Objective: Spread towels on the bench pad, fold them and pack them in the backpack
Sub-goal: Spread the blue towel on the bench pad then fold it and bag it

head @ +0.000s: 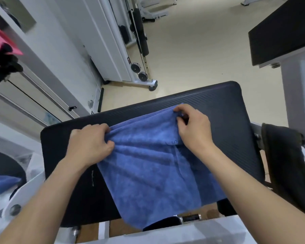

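Note:
A blue towel (153, 173) lies across the black bench pad (227, 110), its near edge hanging over the pad's front. My left hand (90, 143) pinches the towel's far left corner. My right hand (194, 127) pinches the far right corner, where a folded-over flap of the towel shows. A dark bag-like thing (285, 161), perhaps the backpack, hangs off the bench's right end. Another blue towel (2, 184) shows at the lower left edge.
A white cable machine (127, 55) with pulleys stands beyond the bench on the beige floor. A second black pad (278, 34) on a white frame is at the upper right. Pink cloth (2, 39) hangs at the upper left.

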Available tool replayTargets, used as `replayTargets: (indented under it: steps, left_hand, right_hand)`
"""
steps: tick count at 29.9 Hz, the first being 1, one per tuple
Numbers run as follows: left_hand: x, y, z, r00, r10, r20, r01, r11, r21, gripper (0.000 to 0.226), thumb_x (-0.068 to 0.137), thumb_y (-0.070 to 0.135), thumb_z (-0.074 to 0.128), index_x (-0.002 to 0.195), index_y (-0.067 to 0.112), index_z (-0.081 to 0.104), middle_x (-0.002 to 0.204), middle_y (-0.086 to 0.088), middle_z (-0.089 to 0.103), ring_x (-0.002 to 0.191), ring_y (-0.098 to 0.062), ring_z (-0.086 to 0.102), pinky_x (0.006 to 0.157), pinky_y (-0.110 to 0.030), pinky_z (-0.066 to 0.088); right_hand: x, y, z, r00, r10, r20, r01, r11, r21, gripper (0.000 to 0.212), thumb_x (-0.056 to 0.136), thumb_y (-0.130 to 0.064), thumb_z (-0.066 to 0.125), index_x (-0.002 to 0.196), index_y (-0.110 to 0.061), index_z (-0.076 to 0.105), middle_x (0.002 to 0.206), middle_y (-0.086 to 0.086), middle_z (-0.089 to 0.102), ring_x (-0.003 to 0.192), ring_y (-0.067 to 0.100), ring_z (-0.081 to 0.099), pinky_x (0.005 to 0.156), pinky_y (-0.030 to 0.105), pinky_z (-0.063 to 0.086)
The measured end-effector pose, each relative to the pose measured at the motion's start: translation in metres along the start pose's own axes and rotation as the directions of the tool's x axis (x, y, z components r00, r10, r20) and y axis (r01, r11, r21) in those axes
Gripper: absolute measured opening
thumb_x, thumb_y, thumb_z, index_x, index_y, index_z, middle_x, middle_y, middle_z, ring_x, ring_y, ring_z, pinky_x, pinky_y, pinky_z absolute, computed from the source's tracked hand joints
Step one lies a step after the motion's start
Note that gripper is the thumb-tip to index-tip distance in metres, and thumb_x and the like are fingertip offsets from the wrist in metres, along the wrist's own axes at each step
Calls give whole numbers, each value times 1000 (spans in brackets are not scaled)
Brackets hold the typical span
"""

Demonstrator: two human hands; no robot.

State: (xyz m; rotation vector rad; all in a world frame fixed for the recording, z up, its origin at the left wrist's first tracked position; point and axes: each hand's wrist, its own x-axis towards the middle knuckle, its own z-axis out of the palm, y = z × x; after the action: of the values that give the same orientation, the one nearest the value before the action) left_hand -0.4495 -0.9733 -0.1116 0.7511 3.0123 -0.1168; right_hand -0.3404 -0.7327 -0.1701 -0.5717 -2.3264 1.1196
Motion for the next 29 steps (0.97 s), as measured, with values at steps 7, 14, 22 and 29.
replayTargets:
  steps: [7, 14, 22, 29]
  left_hand:
    - [39, 107, 3, 959, 242, -145, -282, 844, -456, 29, 90, 28, 60, 118, 23, 62, 102, 5, 65, 97, -17, 59, 86, -32, 45]
    - [73, 150, 4, 966, 181, -187, -254, 814, -523, 13, 86, 26, 70, 97, 22, 75, 82, 7, 67, 85, -13, 63, 80, -28, 49]
    - [81, 160, 10, 947, 227, -229, -314, 806, -502, 9, 88, 25, 66, 95, 24, 72, 83, 7, 57, 85, -16, 56, 72, -30, 44]
    - [80, 161, 14, 913, 285, -291, -400, 766, -504, 11, 81, 21, 73, 87, 28, 67, 96, 9, 60, 98, -16, 52, 89, -36, 43]
  right_hand:
    - [12, 1, -9, 992, 116, -49, -112, 991, 70, 29, 87, -10, 63, 114, -21, 60, 79, -12, 62, 76, 11, 61, 82, 34, 51]
    - [20, 5, -9, 983, 171, -64, -171, 985, -5, 24, 91, -16, 54, 109, -17, 69, 100, -1, 71, 96, 20, 64, 89, 41, 50]
    - [42, 10, -15, 984, 177, -31, -179, 963, -203, 17, 92, -21, 57, 103, -20, 70, 107, 3, 66, 100, 21, 60, 80, 34, 49]
    - [43, 8, -19, 990, 127, 52, -111, 963, -245, 10, 95, -20, 54, 96, -19, 63, 107, 4, 59, 97, 21, 57, 75, 33, 43]
